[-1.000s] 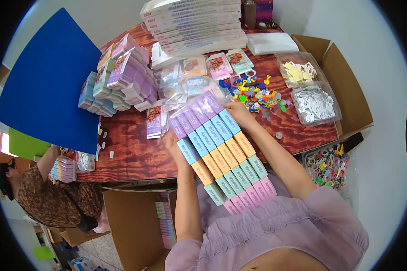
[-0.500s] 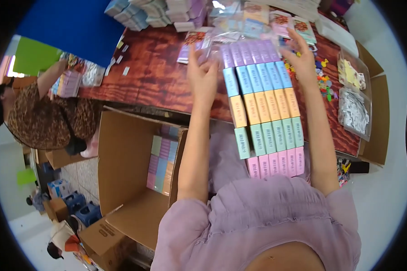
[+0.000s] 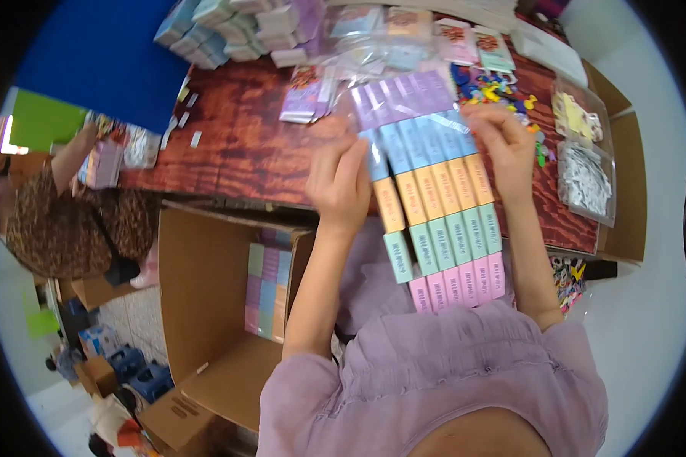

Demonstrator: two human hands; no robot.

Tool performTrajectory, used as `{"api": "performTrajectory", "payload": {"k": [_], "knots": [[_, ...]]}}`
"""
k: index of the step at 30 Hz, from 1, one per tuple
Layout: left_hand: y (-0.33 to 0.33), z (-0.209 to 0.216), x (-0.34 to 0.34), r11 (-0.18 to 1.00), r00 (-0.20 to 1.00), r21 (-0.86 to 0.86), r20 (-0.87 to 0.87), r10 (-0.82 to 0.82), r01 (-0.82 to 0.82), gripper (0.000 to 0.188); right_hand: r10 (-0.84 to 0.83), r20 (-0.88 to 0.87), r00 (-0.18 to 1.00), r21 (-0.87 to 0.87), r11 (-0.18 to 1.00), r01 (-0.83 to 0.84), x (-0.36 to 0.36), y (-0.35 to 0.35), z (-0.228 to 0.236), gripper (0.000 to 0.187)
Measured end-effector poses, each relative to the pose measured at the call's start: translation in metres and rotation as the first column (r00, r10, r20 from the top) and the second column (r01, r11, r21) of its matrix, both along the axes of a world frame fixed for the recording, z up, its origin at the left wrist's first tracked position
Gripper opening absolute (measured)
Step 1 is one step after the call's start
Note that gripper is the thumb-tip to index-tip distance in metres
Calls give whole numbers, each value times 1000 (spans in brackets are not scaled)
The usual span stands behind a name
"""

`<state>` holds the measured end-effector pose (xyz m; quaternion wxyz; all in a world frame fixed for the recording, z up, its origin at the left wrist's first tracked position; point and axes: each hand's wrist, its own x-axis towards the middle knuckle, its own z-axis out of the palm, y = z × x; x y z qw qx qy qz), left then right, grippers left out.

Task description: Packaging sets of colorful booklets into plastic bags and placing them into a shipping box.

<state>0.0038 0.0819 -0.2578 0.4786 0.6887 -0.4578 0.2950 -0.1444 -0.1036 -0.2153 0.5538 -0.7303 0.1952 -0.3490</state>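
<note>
A block of small boxes in rows of purple, blue, orange, green and pink leans from the table edge toward my lap. Clear plastic film lies over its purple and blue far end and catches the light. My left hand is closed in a pinch on the film at the block's left side, next to the blue boxes. On the other side, my right hand pinches the film's right edge beside the blue row. The leftmost column of boxes stands slightly apart from the others.
Stacked packs and a purple card packet lie on the red-brown table. Small colourful pieces and clear trays are at the right. An open carton with similar boxes stands left; another person sits beyond.
Both hands have come down toward me along the block's sides, drawing the film over the purple boxes and onto the blue row. Their fingers have closed.
</note>
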Motion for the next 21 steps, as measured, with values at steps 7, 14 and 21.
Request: {"api": "performTrajectory", "payload": {"k": [7, 14, 21], "knots": [[27, -6, -27, 991, 998, 126, -29, -47, 51, 21, 26, 4, 1000, 14, 1000, -26, -38, 5, -37, 11], [4, -39, -7, 980, 718, 17, -683, -135, 200, 50, 68, 12, 998, 124, 990, -69, 8, -28, -77, 42], [-14, -59, 22, 991, 586, -30, -804, -103, 133, 36, 91, -106, 990, -85, 991, -100, 39, -31, -72, 29]]}}
